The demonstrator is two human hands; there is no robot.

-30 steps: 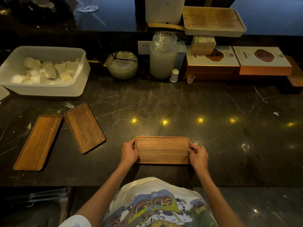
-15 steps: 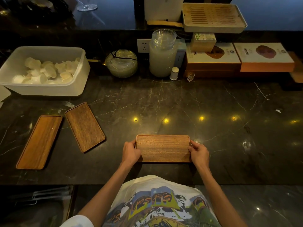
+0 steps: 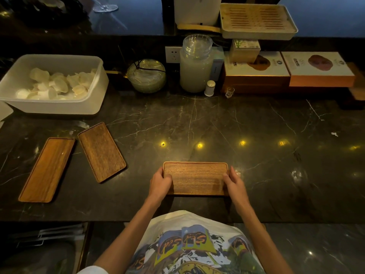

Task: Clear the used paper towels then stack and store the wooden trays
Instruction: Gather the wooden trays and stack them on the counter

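A rectangular wooden tray (image 3: 196, 177) lies flat on the dark marble counter right in front of me. My left hand (image 3: 159, 183) grips its left end and my right hand (image 3: 235, 184) grips its right end, thumbs on top. Two more wooden trays rest to the left: a darker one (image 3: 101, 152) set at an angle, and a lighter one (image 3: 47, 170) further left. A white plastic bin (image 3: 92, 95) at the back left holds several crumpled paper towels (image 3: 57, 84).
Along the back stand a glass bowl (image 3: 147, 76), a tall glass jar (image 3: 195, 64), a small white shaker (image 3: 209, 88), a tiny glass (image 3: 229, 92), flat boxes (image 3: 286, 70) and a slatted tea tray (image 3: 257, 19). The counter's front edge (image 3: 59, 221) runs below my hands.
My hands have shifted slightly inward over the ends of the tray, thumbs now lying more on its top. The tray stays in the same place.
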